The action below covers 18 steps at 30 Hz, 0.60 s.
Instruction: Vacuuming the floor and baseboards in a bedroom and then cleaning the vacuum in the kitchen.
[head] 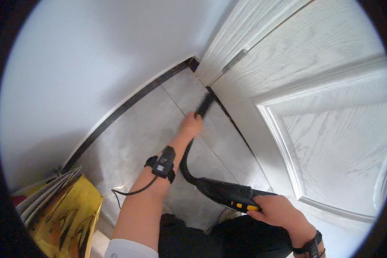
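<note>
My left hand (191,124) grips the black nozzle tube (203,104) of a vacuum cleaner. The tube's far end is blurred and lies at the foot of the white door, near the hinge side. A black hose (185,161) curves back from under my left forearm to the black vacuum handle (224,192), which has yellow buttons. My right hand (274,209) is closed around the rear of that handle, thumb by the buttons. The vacuum's body is not in view.
A white wood-grain door (325,145) with a metal hinge (234,61) stands on the right. The white wall (67,74) has a dark baseboard (129,104). Grey tiles (142,129) cover the floor. A gold paper bag (71,213) and several flat folded items (48,193) stand at lower left.
</note>
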Motion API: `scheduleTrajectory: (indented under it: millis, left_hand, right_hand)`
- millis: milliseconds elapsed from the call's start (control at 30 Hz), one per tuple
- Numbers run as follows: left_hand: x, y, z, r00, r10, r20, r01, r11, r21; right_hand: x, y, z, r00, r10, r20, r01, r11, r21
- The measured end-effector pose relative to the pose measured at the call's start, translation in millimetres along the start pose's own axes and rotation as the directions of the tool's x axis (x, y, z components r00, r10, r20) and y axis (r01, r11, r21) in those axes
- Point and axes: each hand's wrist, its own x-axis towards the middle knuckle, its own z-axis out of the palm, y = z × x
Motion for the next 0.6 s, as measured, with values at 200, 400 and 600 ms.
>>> scheduleTrajectory:
  millis: [200, 400, 600]
  left_hand:
    - [33, 14, -41, 0.988, -0.058, -0.142, 0.01, 0.948, -0.318]
    - [21, 24, -9, 0.995, 0.025, -0.093, -0.042, 0.982, -0.185]
    - [-13, 21, -15, 0.995, 0.024, 0.098, -0.024, 1.0, -0.002]
  right_hand:
    - [1, 15, 2, 0.99, 0.026, -0.139, -0.029, 0.999, -0.022]
    - [12, 15, 2, 0.998, -0.017, -0.066, 0.016, 1.0, -0.013]
    - [35, 3, -11, 0.993, -0.113, -0.017, 0.111, 0.991, -0.079]
